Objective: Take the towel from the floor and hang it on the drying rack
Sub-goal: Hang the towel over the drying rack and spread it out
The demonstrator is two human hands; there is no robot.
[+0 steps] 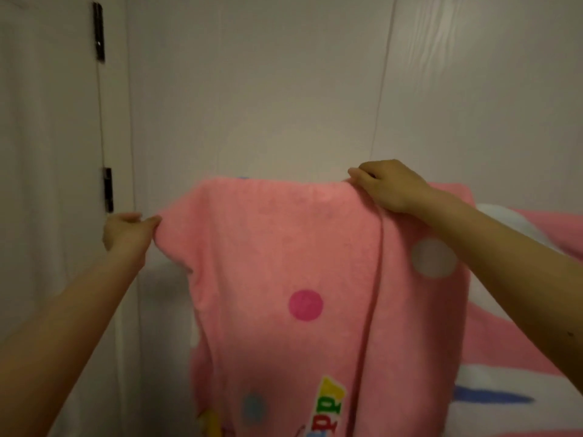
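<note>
A pink towel (277, 247) with coloured dots and printed letters hangs spread in front of me, its top edge held up near a white wall. My left hand (127, 233) pinches the towel's left top corner between thumb and fingers. My right hand (386, 186) grips the top edge further right, fingers curled over the fold. The towel's lower part runs out of view at the bottom. The drying rack is hidden behind the cloth; I cannot see any bar.
A white door (47, 152) with two dark hinges (108, 190) stands at the left. The white panelled wall (284, 89) fills the background. A pink, white and blue striped cloth (504, 383) lies at the right, behind my right forearm.
</note>
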